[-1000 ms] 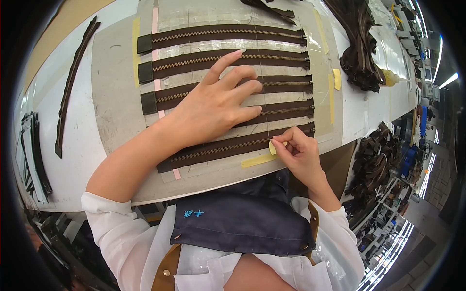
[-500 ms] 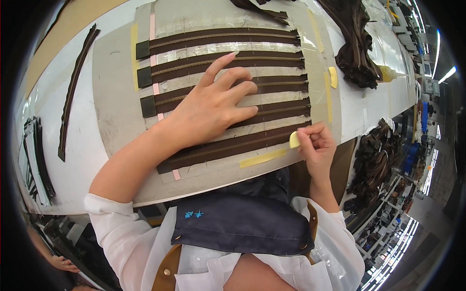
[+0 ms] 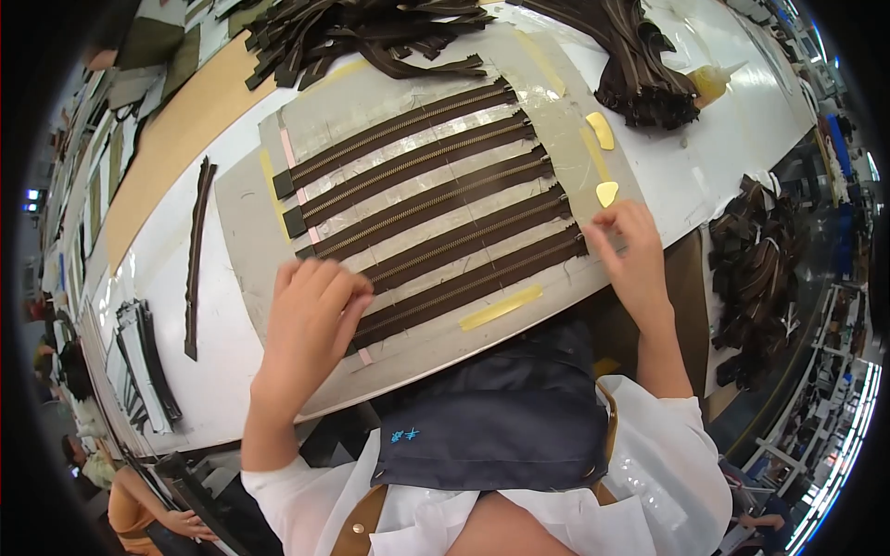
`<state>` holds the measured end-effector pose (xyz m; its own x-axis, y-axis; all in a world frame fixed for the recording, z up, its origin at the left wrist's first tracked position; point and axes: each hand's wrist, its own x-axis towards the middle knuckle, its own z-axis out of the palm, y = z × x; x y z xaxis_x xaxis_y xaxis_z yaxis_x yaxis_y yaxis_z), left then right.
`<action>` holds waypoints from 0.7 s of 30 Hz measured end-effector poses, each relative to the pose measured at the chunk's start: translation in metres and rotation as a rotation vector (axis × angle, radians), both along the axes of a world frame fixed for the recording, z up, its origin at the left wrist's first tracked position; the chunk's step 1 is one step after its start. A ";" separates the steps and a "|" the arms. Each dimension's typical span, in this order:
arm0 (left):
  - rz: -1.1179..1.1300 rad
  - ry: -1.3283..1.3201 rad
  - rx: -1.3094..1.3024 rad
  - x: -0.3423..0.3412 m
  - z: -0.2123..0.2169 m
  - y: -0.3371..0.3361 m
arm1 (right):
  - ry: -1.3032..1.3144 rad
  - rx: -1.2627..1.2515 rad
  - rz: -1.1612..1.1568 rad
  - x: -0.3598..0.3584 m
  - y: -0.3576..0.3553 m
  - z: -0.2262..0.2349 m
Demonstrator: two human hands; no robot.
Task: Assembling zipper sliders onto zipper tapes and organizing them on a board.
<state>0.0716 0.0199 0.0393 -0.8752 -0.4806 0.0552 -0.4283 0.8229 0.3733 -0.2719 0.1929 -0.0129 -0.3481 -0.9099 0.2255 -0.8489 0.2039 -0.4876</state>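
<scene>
Several dark brown zippers (image 3: 436, 190) with brass teeth lie in parallel rows on a grey board (image 3: 243, 232). My left hand (image 3: 320, 301) is over the left ends of the lower rows, its fingers curled and thumb drawn in against them. Whatever those fingertips pinch, if anything, is hidden. Dark square tabs (image 3: 294, 221) show at the left ends of upper rows. My right hand (image 3: 629, 243) is beside the right end of the lowest zipper, thumb and fingers apart and nothing between them. Just above it lies a pale yellow piece of tailor's chalk (image 3: 606, 195).
Another yellow chalk piece (image 3: 601, 132) lies farther up the board. Loose zippers (image 3: 362, 37) are heaped at the far edge, with a hanging bundle (image 3: 640, 88) and a small yellowish bottle (image 3: 712, 83) at far right. One single zipper (image 3: 197, 259) lies left. Dark strips (image 3: 148, 361) are stacked lower left.
My right hand has let go of the chalk, which now lies on the board. My left hand has moved from the middle of the rows to their lower left ends. The view has shifted.
</scene>
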 end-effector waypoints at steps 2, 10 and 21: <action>0.143 -0.020 0.068 0.018 -0.010 0.016 | -0.032 0.004 -0.001 0.009 0.000 -0.001; 0.336 0.046 0.078 0.034 -0.032 0.052 | -0.242 0.062 0.035 0.022 -0.008 0.008; 0.424 0.159 0.295 0.058 -0.052 0.052 | -1.456 0.249 0.887 -0.002 0.029 0.056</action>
<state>0.1292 0.0718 -0.0122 -0.5927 -0.8052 -0.0195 -0.6199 0.4406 0.6493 -0.2734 0.2216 0.0434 0.4661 -0.8838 0.0403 0.3416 0.1378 -0.9297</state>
